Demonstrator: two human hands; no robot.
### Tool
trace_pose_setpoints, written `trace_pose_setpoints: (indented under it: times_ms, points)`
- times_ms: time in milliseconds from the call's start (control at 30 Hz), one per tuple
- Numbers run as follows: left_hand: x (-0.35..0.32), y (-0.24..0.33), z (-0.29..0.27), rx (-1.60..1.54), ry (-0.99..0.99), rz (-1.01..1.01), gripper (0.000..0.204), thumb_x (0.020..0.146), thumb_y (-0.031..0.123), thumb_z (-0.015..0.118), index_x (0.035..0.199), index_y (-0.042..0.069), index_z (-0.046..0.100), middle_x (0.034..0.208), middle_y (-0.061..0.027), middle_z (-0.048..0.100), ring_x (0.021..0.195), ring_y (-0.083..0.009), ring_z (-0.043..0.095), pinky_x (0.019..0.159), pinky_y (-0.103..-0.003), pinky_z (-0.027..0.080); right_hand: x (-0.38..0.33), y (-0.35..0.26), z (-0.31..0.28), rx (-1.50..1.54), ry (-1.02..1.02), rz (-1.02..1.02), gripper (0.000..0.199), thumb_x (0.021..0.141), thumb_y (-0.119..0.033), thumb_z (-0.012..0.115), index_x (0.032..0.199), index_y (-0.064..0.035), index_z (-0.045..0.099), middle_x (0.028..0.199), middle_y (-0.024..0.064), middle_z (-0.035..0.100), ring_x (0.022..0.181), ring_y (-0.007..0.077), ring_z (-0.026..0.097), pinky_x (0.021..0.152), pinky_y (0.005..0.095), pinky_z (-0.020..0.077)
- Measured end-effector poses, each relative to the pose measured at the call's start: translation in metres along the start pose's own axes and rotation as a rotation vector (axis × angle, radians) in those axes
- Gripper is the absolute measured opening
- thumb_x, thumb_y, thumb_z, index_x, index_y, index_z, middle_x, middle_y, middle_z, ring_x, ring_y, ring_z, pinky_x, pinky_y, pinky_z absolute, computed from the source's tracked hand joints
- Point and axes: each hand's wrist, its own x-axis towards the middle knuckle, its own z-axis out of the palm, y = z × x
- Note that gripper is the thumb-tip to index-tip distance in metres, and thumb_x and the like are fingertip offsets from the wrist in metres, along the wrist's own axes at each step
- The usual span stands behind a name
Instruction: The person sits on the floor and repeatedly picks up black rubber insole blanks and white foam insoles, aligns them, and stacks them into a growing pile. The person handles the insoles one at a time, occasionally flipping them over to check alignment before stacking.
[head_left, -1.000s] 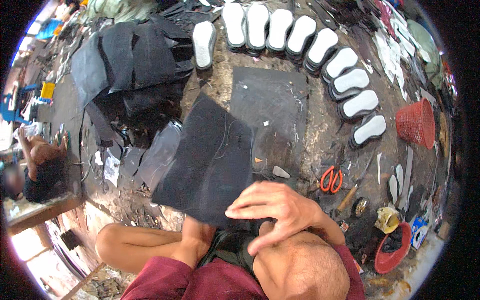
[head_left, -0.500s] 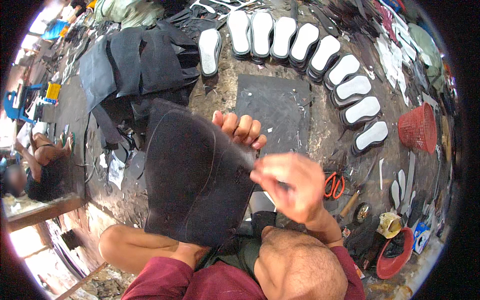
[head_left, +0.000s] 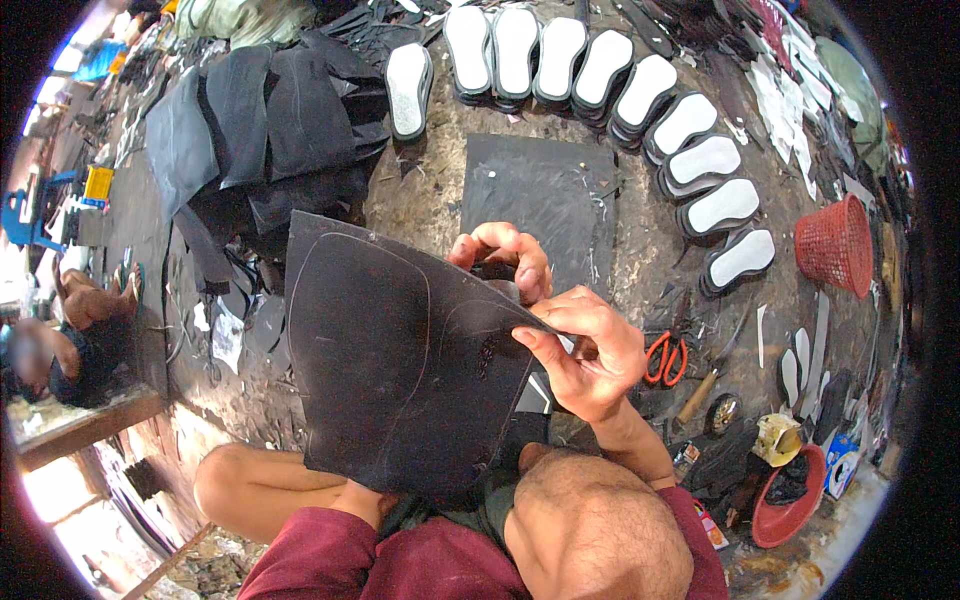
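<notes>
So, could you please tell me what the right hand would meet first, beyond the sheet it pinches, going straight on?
The right hand would probably meet the left hand, past the black sheet, though depth is unclear.

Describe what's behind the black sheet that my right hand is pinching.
Past the upper right edge of the black sheet, the left hand shows, fingers curled. Most of the left forearm is hidden; anything else behind the sheet's middle is covered.
</notes>
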Motion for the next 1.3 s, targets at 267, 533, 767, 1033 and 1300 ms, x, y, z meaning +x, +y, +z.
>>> trace_pose_setpoints:
  times_ms: [267,533,767,1033,1300]
  points:
    - [-0.008,-0.001,-0.002,0.246,0.143,0.023,0.064,0.104,0.052,0.037,0.158,0.021,0.022,0.127,-0.0179,0.052,0.107,-0.0296,0.054,0.095,-0.043,0.045,-0.005,0.000,0.011,-0.234,0.142,0.057,0.026,0.073,0.003,0.084,0.093,-0.0032,0.069,0.086,0.0102,0.070,0.076,0.0219,0.067,0.068,0.0314,0.0533]
    - [0.011,-0.004,-0.021,0.604,0.330,0.222,0.051,0.104,0.040,0.044,0.145,0.009,0.039,0.133,-0.0203,0.058,0.130,-0.0380,0.052,0.111,-0.050,0.040,-0.021,0.016,0.018,0.454,0.189,0.778,0.112,0.068,-0.010,0.093,0.152,-0.0015,0.020,0.124,0.0133,0.058,0.113,0.0223,0.059,0.097,0.0386,0.0498]
    - [-0.008,0.129,0.010,1.528,0.443,0.233,0.056,0.087,0.035,0.072,0.131,0.001,0.059,0.136,-0.0163,0.059,0.130,-0.0260,0.051,0.108,-0.043,0.040,0.010,0.033,-0.016,0.291,0.190,0.803,0.090,0.064,0.000,0.090,0.141,-0.0032,0.043,0.105,0.0135,0.069,0.093,0.0206,0.069,0.081,0.0352,0.0586]
    - [0.022,0.110,0.015,1.317,0.205,-0.750,0.054,0.077,0.017,0.086,0.125,0.001,0.066,0.112,-0.0071,0.073,0.101,-0.0106,0.063,0.092,-0.030,0.051,0.010,0.039,-0.022,0.376,-0.295,0.821,0.067,0.072,-0.007,0.088,0.131,-0.0016,0.055,0.101,0.0099,0.071,0.088,0.0160,0.069,0.079,0.0291,0.0562]
    - [0.017,0.118,-0.003,1.121,0.173,-0.849,0.065,0.079,0.014,0.084,0.136,0.000,0.057,0.117,-0.0062,0.070,0.104,-0.0107,0.061,0.094,-0.028,0.050,-0.006,0.061,-0.028,0.587,-0.022,1.029,0.019,0.090,-0.005,0.071,0.106,0.0048,0.070,0.095,0.0087,0.073,0.080,0.0117,0.068,0.073,0.0247,0.0554]
